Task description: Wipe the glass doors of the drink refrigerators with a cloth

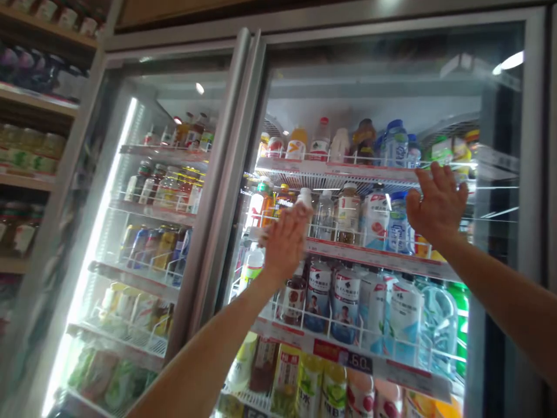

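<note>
My left hand (285, 241) is raised against the glass door (383, 87) of the drinks fridge, in front of the second shelf. Its fingers lie flat and close together, slightly blurred, with no held object showing. To the right, my right hand (437, 203) is up at the same glass with fingers spread and nothing in it. Behind the glass near my left hand stand a white-capped bottle (305, 197) and a clear bottle (324, 215). A blue-capped bottle (398, 223) is just left of my right hand. Whether each palm fully touches the glass cannot be made out.
A second glass door (169, 110) on the left covers shelves of bottles and packaged food. Metal door frames (221, 174) meet between the two. Wooden shelves (39, 98) with jars stand at the far left. Large bottles (346, 302) fill the lower shelf.
</note>
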A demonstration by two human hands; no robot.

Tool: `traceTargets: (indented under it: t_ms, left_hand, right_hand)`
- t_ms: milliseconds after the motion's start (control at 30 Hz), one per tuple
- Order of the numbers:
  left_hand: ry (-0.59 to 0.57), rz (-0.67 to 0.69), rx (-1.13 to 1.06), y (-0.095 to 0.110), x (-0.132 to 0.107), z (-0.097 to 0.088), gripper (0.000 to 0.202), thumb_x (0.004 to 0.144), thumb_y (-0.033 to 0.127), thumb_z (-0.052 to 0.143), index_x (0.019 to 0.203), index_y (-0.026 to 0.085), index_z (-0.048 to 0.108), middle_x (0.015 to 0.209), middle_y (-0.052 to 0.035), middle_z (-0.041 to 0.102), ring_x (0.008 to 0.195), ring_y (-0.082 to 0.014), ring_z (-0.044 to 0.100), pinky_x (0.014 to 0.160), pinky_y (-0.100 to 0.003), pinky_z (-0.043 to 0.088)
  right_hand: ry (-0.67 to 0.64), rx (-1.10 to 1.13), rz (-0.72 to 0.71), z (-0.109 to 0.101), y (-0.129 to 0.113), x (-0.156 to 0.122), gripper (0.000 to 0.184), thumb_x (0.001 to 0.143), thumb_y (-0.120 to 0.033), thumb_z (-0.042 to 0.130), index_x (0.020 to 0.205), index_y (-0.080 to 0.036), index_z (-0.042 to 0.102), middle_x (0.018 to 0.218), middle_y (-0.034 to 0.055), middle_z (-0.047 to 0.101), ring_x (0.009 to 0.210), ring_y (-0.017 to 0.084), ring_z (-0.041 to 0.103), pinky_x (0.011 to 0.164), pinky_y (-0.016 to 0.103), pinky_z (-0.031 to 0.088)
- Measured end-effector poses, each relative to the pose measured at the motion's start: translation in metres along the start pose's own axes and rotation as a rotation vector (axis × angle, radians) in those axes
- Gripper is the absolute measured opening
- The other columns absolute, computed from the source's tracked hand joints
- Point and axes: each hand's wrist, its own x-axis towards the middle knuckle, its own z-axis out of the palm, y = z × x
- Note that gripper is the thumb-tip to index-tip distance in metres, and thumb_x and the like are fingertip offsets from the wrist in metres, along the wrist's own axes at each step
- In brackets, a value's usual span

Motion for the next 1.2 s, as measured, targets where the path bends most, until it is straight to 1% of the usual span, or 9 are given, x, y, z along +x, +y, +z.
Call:
traceTargets:
  t_ms: [133, 200, 300, 367, 600, 733, 800, 1000, 1200]
  left_hand:
    - [-0.112, 0.550, -0.027, 0.032, -0.041, 0.001, 0.053, 0.087, 0.029, 0.042, 0.139, 0.028, 0.032, 0.150, 0.0043, 0.026, 0.142, -0.0195, 0.005, 0.116, -0.041, 0.014]
    - [-0.068, 0.487, 0.004, 0.009, -0.048, -0.006, 0.056, 0.088, 0.026, 0.040, 0.142, 0.028, 0.025, 0.151, 0.0051, 0.024, 0.141, -0.0172, 0.006, 0.116, -0.038, 0.012]
    - [0.103, 0.031, 0.080, -0.037, -0.050, -0.017, 0.060, 0.090, 0.020, 0.034, 0.145, 0.026, 0.010, 0.152, 0.0001, 0.018, 0.142, -0.0171, 0.003, 0.115, -0.040, 0.014]
    - [0.130, -0.096, 0.094, -0.046, -0.059, -0.019, 0.062, 0.090, 0.019, 0.035, 0.145, 0.024, 0.007, 0.153, -0.0044, 0.016, 0.142, -0.0210, 0.003, 0.113, -0.045, 0.018]
    - [-0.148, 0.480, 0.040, 0.004, -0.115, -0.014, 0.055, 0.087, 0.031, 0.044, 0.140, 0.030, 0.029, 0.151, 0.0038, 0.020, 0.141, -0.0219, 0.010, 0.113, -0.040, 0.016]
    - [0.112, -0.058, 0.118, -0.018, -0.092, -0.014, 0.061, 0.089, 0.017, 0.036, 0.145, 0.022, 0.013, 0.152, -0.0053, 0.019, 0.141, -0.0206, 0.005, 0.112, -0.043, 0.018]
    - [0.154, -0.156, 0.121, -0.016, -0.087, -0.010, 0.062, 0.089, 0.017, 0.036, 0.145, 0.020, 0.011, 0.152, -0.0078, 0.016, 0.141, -0.0230, 0.003, 0.111, -0.045, 0.020]
    - [-0.093, 0.670, 0.004, 0.015, -0.103, -0.007, 0.054, 0.088, 0.030, 0.043, 0.140, 0.031, 0.029, 0.151, 0.0045, 0.019, 0.140, -0.0202, 0.014, 0.114, -0.038, 0.017]
    - [0.124, -0.004, 0.086, -0.030, -0.085, -0.018, 0.065, 0.088, 0.015, 0.040, 0.145, 0.023, 0.011, 0.153, -0.0036, 0.015, 0.141, -0.0207, 0.005, 0.113, -0.042, 0.017]
  right_hand:
    - [0.021, 0.031, 0.032, 0.002, 0.002, 0.001, 0.052, 0.088, -0.038, 0.027, 0.134, -0.017, 0.043, 0.145, 0.0121, 0.035, 0.136, 0.026, 0.027, 0.107, 0.052, 0.020]
    - [0.038, 0.041, 0.036, 0.004, 0.002, 0.002, 0.052, 0.087, -0.037, 0.029, 0.132, -0.017, 0.044, 0.144, 0.0119, 0.036, 0.136, 0.026, 0.028, 0.108, 0.052, 0.020]
    - [0.052, 0.051, 0.025, 0.004, 0.003, 0.002, 0.051, 0.087, -0.036, 0.030, 0.131, -0.016, 0.046, 0.144, 0.0129, 0.038, 0.135, 0.026, 0.028, 0.108, 0.052, 0.021]
    - [0.054, 0.059, 0.025, 0.004, 0.002, 0.002, 0.051, 0.087, -0.035, 0.030, 0.131, -0.016, 0.047, 0.143, 0.0132, 0.038, 0.135, 0.026, 0.028, 0.108, 0.052, 0.021]
    - [0.034, 0.078, 0.034, 0.000, 0.001, 0.000, 0.051, 0.089, -0.036, 0.028, 0.132, -0.015, 0.045, 0.144, 0.0131, 0.037, 0.136, 0.026, 0.027, 0.108, 0.051, 0.019]
    - [0.026, 0.070, 0.045, -0.001, 0.000, 0.000, 0.051, 0.088, -0.034, 0.030, 0.132, -0.015, 0.045, 0.144, 0.0124, 0.038, 0.136, 0.026, 0.027, 0.109, 0.051, 0.019]
    - [0.026, 0.065, 0.042, -0.001, -0.001, 0.000, 0.050, 0.087, -0.033, 0.031, 0.132, -0.015, 0.046, 0.144, 0.0122, 0.037, 0.136, 0.026, 0.028, 0.109, 0.051, 0.020]
    - [0.044, 0.073, 0.029, 0.001, 0.001, 0.001, 0.050, 0.085, -0.030, 0.034, 0.131, -0.015, 0.047, 0.143, 0.0128, 0.039, 0.135, 0.027, 0.029, 0.108, 0.052, 0.020]
    - [0.029, 0.080, 0.017, 0.001, 0.003, 0.002, 0.050, 0.084, -0.029, 0.036, 0.131, -0.017, 0.046, 0.144, 0.0128, 0.037, 0.134, 0.029, 0.029, 0.107, 0.054, 0.021]
